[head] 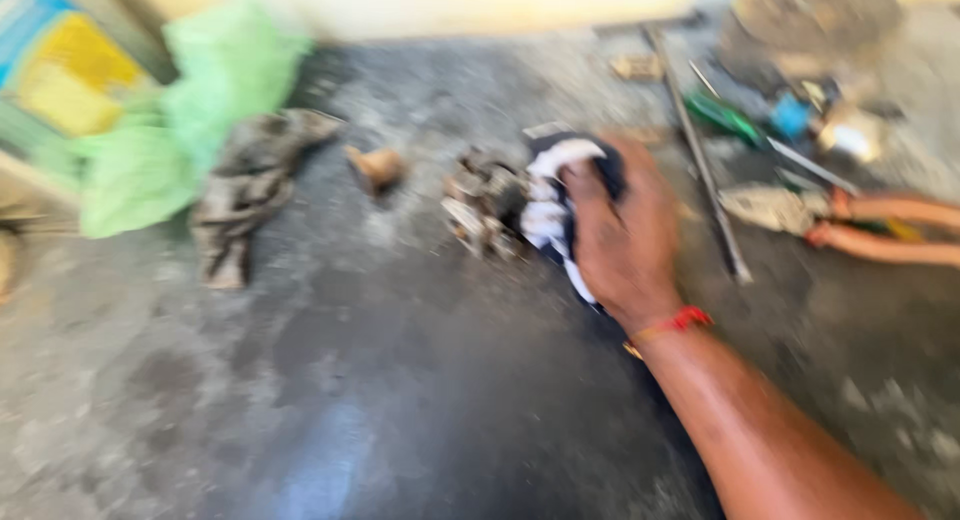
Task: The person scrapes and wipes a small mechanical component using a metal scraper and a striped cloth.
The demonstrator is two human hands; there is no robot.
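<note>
The right hand (622,238) grips a crumpled white-and-dark cloth (560,202) against a grimy metal part (482,202) on the stained grey concrete floor (380,380); orange-handled pliers (850,225) lie near.

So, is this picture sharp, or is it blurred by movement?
Head view: all of it is smeared by motion; the right hand on a dark-and-white cloth, the small metal part beside it and the pliers have soft edges; no strong glare.

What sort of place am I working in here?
Probably a rough repair workshop floor: stained grey concrete, orange-handled pliers and a long metal rod lying loose, and the right hand clutching a rag.
</note>
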